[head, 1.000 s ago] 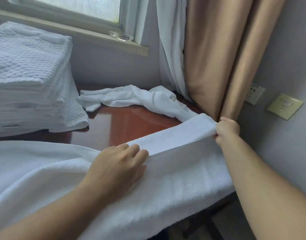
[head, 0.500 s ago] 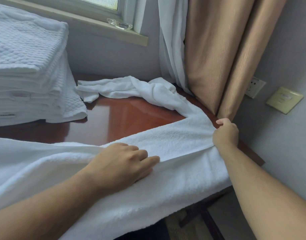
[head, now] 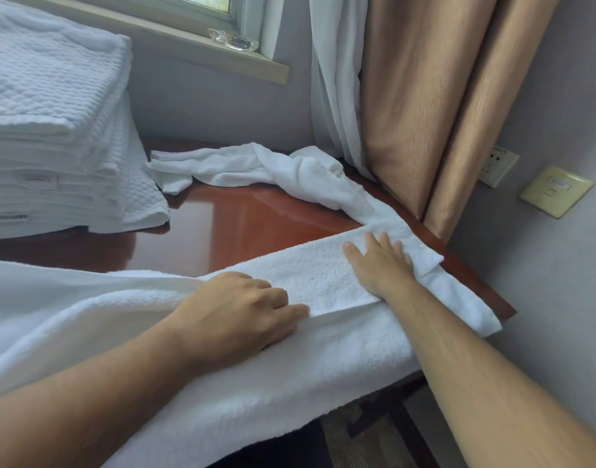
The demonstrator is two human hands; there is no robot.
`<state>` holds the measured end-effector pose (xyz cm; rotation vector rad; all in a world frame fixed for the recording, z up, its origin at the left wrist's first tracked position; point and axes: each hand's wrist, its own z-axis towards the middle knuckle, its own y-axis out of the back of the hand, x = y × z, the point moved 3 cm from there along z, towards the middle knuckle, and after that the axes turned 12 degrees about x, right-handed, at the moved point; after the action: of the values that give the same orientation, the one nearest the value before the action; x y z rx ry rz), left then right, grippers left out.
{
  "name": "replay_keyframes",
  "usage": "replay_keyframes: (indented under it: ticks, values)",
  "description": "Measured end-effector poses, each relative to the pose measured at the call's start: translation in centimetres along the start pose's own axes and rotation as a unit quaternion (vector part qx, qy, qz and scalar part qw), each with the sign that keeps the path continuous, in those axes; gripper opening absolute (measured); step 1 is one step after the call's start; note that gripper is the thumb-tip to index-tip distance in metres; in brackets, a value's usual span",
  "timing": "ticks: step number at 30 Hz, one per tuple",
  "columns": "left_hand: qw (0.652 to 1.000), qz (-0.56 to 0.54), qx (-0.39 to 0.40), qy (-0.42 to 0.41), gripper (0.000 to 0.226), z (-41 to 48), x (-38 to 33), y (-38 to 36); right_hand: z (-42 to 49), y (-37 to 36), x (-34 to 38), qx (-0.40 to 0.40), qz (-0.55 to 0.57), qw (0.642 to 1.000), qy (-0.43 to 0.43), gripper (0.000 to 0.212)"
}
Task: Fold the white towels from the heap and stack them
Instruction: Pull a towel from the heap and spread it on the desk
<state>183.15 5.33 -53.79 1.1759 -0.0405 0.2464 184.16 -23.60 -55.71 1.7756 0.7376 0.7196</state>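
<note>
- Desk point(head: 256, 224): polished red-brown wood, set against the wall beneath a window sill point(head: 188, 45).
- Towel point(head: 323, 359): white terry, spread along the desk's near edge from left to right and hanging over the front. A flap is folded back on top of it at the right end.
- Right hand point(head: 379, 265): laid flat on the folded flap near the desk's right edge, palm down, fingers straight and spread — pressing, not gripping.
- Left hand point(head: 242, 319): resting on the towel at mid-desk, fingers curled, their tips at the near edge of the flap. The thumb is hidden, so whether it pinches the cloth cannot be told.
- Crumpled towel point(head: 289, 173): unfolded, at the far right corner, trailing down the right edge until it touches the spread towel.
- Stack of folded towels point(head: 46, 130): quilted white, many layers, at the far left of the desk.
- Glass dish point(head: 232, 40): clear, on the sill; its contents cannot be made out.
- White sheer curtain point(head: 337, 79) and tan curtain point(head: 425, 96) hang behind the far right corner.
- Socket point(head: 497, 165) and switch plate point(head: 556, 190) — on the right-hand wall.
</note>
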Motion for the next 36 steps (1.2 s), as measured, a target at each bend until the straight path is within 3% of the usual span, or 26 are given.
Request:
replay_keyframes:
  ticks: [7, 10, 13, 17, 21, 23, 26, 28, 31, 34, 36]
  values:
    - [0.998, 0.004, 0.022, 0.063, 0.036, -0.1, 0.2, 0.6, -1.0, 0.6, 1.1, -0.005, 0.008, 1.000, -0.007, 0.075]
    - [0.986, -0.038, -0.005, 0.163, 0.039, -2.7, 1.8, 2.6, -3.4, 1.0, 3.6, -0.094, 0.034, 0.990, 0.103, 0.043]
    - [0.961, -0.059, -0.029, 0.270, 0.038, -7.7, 4.6, 5.0, -7.0, 0.3, 8.9, -0.096, 0.114, 0.959, 0.242, 0.041]
    - [0.887, -0.067, -0.051, 0.453, 0.038, -17.0, 8.5, 8.5, -12.8, -1.3, 16.5, -0.064, 0.105, 0.908, 0.401, 0.044]
    - [0.776, -0.090, -0.046, 0.623, 0.029, -25.3, 10.4, 10.7, -19.3, -3.1, 22.0, -0.125, 0.090, 0.832, 0.533, 0.044]
    - [0.732, -0.131, 0.031, 0.667, 0.046, -27.3, 10.8, 10.5, -21.7, -4.5, 23.7, -0.140, 0.071, 0.775, 0.613, 0.030]
    - [0.705, -0.161, 0.089, 0.685, 0.081, -27.8, 10.8, 9.9, -23.8, -6.8, 24.8, -0.096, 0.037, 0.710, 0.697, 0.019]
    - [0.691, -0.179, 0.111, 0.691, 0.084, -27.1, 11.0, 9.5, -24.3, -7.6, 24.6, -0.069, 0.033, 0.706, 0.704, 0.018]
    - [0.678, -0.246, 0.120, 0.682, 0.037, -25.5, 11.7, 8.9, -24.0, -7.9, 23.6, -0.078, 0.019, 0.714, 0.696, 0.019]
    - [0.700, -0.246, 0.139, 0.656, 0.014, -24.1, 12.2, 8.8, -23.3, -7.8, 22.4, -0.077, 0.026, 0.742, 0.666, 0.016]
    - [0.716, -0.198, 0.107, 0.660, 0.009, -23.8, 12.5, 9.4, -22.9, -7.8, 21.8, -0.068, 0.033, 0.769, 0.635, 0.016]
